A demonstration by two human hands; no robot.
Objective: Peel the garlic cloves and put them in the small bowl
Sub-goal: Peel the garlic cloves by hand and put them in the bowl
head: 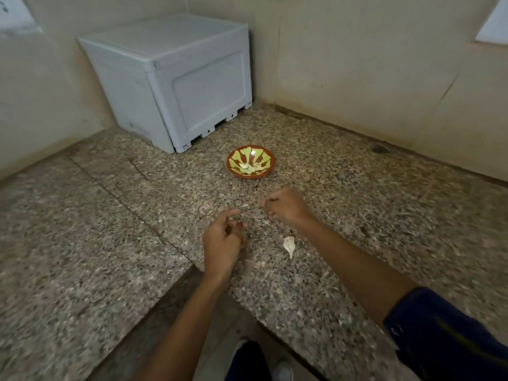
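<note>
Two hands work over the speckled granite table (357,215), near its front edge where the slab steps inward. The left hand (220,243) has its fingers curled loosely toward the palm, and whether its grip holds a garlic clove or only a scrap of skin I cannot tell, since blur and the curl of the fingers hide it. The right hand (287,206) has its fingertips drawn together as if pinching something small, but nothing can be made out between them. One pale garlic piece (289,245) lies on the table just beside the right forearm, between the two arms, and a small flake of skin (244,205) lies between the hands. The small bowl (250,161), red with a yellow-green pattern, sits further back toward the table's far corner, apart from both hands, with a few pale pieces inside. A grey plastic crate (176,81) stands in that corner behind it. To peel well, it seems best to steady the clove with one hand, strip skin from the tip with the other, then carry it to the bowl.
</note>
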